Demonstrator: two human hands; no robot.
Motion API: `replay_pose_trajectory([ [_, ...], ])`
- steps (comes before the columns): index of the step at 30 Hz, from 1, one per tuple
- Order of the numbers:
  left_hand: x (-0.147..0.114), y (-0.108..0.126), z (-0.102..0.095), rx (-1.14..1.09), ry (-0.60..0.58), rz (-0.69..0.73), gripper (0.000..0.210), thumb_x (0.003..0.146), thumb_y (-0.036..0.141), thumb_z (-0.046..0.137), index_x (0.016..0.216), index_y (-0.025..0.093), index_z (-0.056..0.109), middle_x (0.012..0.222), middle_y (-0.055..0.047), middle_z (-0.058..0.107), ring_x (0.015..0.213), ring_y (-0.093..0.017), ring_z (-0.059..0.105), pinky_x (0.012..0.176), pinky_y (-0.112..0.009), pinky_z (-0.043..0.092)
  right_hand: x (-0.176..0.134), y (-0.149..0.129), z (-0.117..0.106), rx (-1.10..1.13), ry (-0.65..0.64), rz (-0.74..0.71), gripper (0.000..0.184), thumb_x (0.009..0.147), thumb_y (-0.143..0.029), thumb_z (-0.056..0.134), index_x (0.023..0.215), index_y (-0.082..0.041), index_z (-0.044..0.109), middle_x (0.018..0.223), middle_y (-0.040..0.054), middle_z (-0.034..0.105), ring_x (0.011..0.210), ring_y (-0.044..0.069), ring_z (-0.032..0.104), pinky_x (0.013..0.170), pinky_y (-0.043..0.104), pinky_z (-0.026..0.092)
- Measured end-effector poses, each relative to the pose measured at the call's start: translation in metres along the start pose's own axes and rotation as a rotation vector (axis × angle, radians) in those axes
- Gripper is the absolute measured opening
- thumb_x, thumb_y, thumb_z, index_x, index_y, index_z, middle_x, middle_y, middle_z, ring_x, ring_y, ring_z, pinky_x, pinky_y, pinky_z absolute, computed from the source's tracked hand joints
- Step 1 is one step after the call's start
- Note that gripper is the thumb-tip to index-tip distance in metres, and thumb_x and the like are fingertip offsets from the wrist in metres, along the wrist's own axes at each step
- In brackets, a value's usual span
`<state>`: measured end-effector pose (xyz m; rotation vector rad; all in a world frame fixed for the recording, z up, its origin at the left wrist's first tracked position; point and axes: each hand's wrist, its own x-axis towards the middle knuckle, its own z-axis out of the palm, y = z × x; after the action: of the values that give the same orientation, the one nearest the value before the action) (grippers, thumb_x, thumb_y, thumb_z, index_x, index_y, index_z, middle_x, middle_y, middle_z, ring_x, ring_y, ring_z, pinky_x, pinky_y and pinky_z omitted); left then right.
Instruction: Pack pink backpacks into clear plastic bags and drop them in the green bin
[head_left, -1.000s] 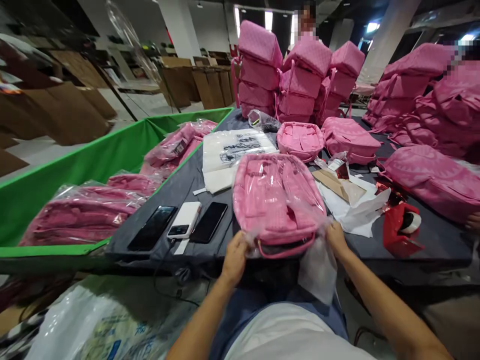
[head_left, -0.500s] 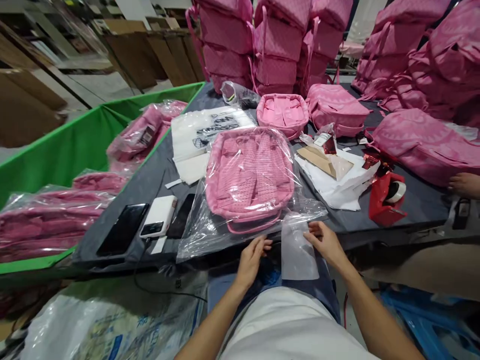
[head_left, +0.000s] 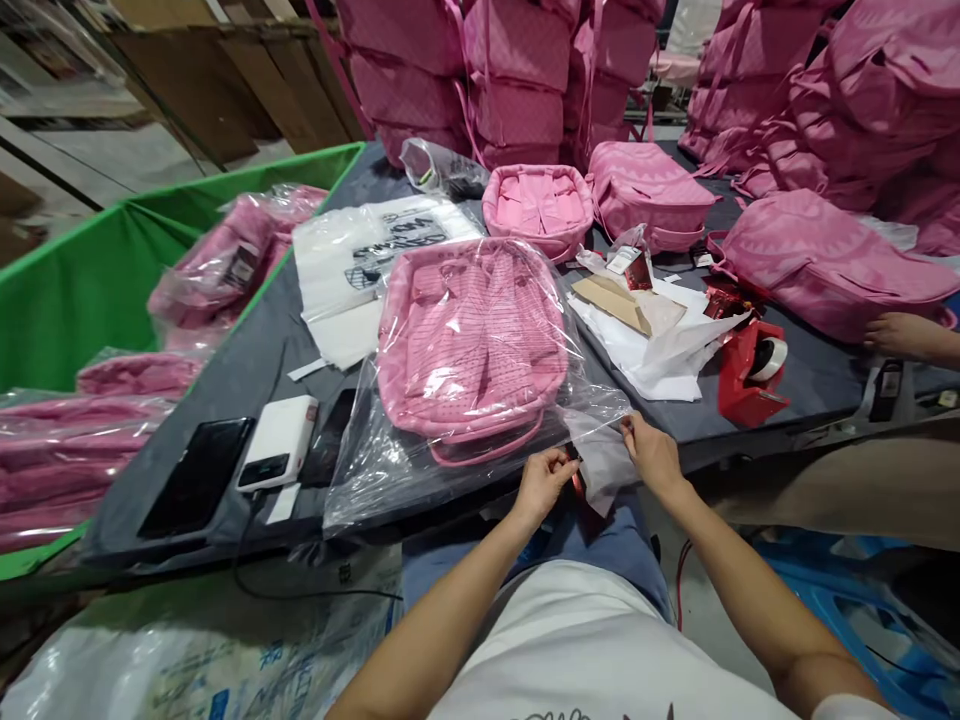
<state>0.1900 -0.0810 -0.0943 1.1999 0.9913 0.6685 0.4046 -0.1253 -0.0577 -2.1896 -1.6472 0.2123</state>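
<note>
A pink backpack point(head_left: 480, 340) lies straps-up inside a clear plastic bag point(head_left: 360, 490) before me, the bag's loose mouth spreading to the table edge. My right hand point(head_left: 651, 455) pinches at the bag's right corner, beside a whitish translucent sheet point(head_left: 606, 462) that hangs over the edge. Closed at the fingertips, my left hand point(head_left: 544, 485) is at the sheet's left side; what it grips is too small to make out. Between the hands, under the sheet, a dark red shiny piece point(head_left: 581, 490) shows.
A red tape dispenser point(head_left: 750, 375) and white papers point(head_left: 660, 350) lie to the right. On the left are a phone point(head_left: 199, 475), a white power bank point(head_left: 277, 440) and a green-walled bin point(head_left: 82, 290) with bagged backpacks. Another person's hand point(head_left: 904, 335) touches a pink backpack point(head_left: 832, 260).
My left hand has moved right and closed near the sheet. My right hand has closed at the bag's corner. The sheet has bunched up, and the dark red piece now shows. The view has shifted right.
</note>
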Motion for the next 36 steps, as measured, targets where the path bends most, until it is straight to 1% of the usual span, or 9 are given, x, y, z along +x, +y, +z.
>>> replay_pose_trajectory([
  [5, -0.008, 0.008, 0.001, 0.028, 0.003, 0.076, 0.038, 0.070, 0.051, 0.070, 0.057, 0.020, 0.053, 0.054, 0.005, 0.041, 0.054, -0.011, 0.035, 0.054, -0.026, 0.028, -0.039, -0.029, -0.009, 0.023, 0.223, -0.366, 0.029, 0.104, -0.029, 0.046, 0.125, -0.020, 0.065, 0.119, 0.0151, 0.069, 0.113, 0.027, 0.065, 0.099, 0.042, 0.053],
  [10, -0.023, 0.021, 0.002, 0.048, 0.026, 0.170, 0.029, 0.073, 0.042, 0.067, 0.060, 0.020, 0.054, 0.069, 0.000, 0.052, 0.070, -0.016, 0.047, 0.065, -0.027, 0.036, -0.064, -0.059, 0.003, 0.292, -0.042, -0.256, 0.068, 0.093, -0.052, 0.065, 0.151, -0.021, 0.046, 0.139, 0.0168, 0.062, 0.126, 0.030, 0.063, 0.103, 0.046, 0.055],
  [15, -0.030, 0.024, -0.003, 0.037, 0.005, 0.159, 0.029, 0.071, 0.040, 0.066, 0.058, 0.021, 0.048, 0.056, 0.005, 0.041, 0.056, -0.011, 0.035, 0.056, -0.025, 0.027, -0.038, -0.067, 0.008, 0.369, -0.120, -0.057, 0.039, 0.091, -0.038, 0.063, 0.125, -0.020, 0.066, 0.110, 0.0117, 0.076, 0.097, 0.027, 0.072, 0.087, 0.038, 0.056],
  [19, -0.028, 0.027, -0.023, -0.012, 0.023, 0.136, 0.036, 0.066, 0.038, 0.072, 0.055, 0.021, 0.041, 0.054, 0.007, 0.038, 0.054, -0.008, 0.032, 0.053, -0.023, 0.024, -0.016, -0.054, -0.016, 0.186, -0.243, -0.113, 0.033, 0.083, -0.018, 0.057, 0.112, -0.023, 0.071, 0.083, 0.0034, 0.075, 0.075, 0.023, 0.070, 0.072, 0.030, 0.051],
  [22, -0.028, 0.028, -0.035, -0.114, 0.011, 0.086, 0.044, 0.063, 0.042, 0.078, 0.059, 0.021, 0.040, 0.055, 0.007, 0.043, 0.053, -0.008, 0.039, 0.054, -0.021, 0.031, -0.022, -0.048, -0.030, -0.037, -0.195, -0.264, 0.064, 0.077, -0.011, 0.060, 0.140, -0.023, 0.060, 0.122, 0.0114, 0.073, 0.099, 0.028, 0.072, 0.085, 0.037, 0.054],
  [25, -0.031, 0.029, -0.033, -0.422, -0.010, -0.080, 0.050, 0.054, 0.043, 0.091, 0.076, 0.020, 0.052, 0.065, 0.005, 0.061, 0.058, -0.011, 0.056, 0.064, -0.025, 0.048, -0.042, -0.049, -0.023, -0.234, 0.001, -0.475, 0.083, 0.077, -0.005, 0.062, 0.155, -0.027, 0.045, 0.152, 0.0168, 0.053, 0.134, 0.036, 0.056, 0.111, 0.053, 0.044],
  [28, -0.036, 0.027, -0.025, -0.650, -0.069, -0.221, 0.065, 0.045, 0.036, 0.101, 0.093, 0.016, 0.064, 0.080, -0.003, 0.073, 0.072, -0.016, 0.069, 0.078, -0.030, 0.056, -0.058, -0.042, -0.006, -0.255, 0.204, -0.598, 0.074, 0.087, -0.005, 0.057, 0.154, -0.033, 0.045, 0.150, 0.0131, 0.055, 0.146, 0.032, 0.045, 0.120, 0.059, 0.034],
  [31, -0.038, 0.023, -0.022, -0.707, -0.113, -0.287, 0.059, 0.047, 0.034, 0.104, 0.088, 0.013, 0.067, 0.086, -0.006, 0.076, 0.075, -0.016, 0.071, 0.075, -0.027, 0.056, -0.059, -0.024, 0.001, -0.181, 0.362, -0.543, 0.057, 0.094, -0.009, 0.053, 0.148, -0.030, 0.053, 0.137, 0.0132, 0.065, 0.133, 0.028, 0.058, 0.113, 0.052, 0.046],
  [36, -0.037, 0.016, -0.025, -0.742, -0.144, -0.268, 0.049, 0.053, 0.032, 0.102, 0.087, 0.014, 0.071, 0.089, -0.005, 0.077, 0.077, -0.016, 0.071, 0.078, -0.026, 0.056, -0.071, -0.006, -0.008, 0.071, 0.161, -0.393, 0.034, 0.097, -0.024, 0.050, 0.124, -0.023, 0.071, 0.107, 0.0106, 0.077, 0.099, 0.024, 0.072, 0.105, 0.047, 0.052],
])
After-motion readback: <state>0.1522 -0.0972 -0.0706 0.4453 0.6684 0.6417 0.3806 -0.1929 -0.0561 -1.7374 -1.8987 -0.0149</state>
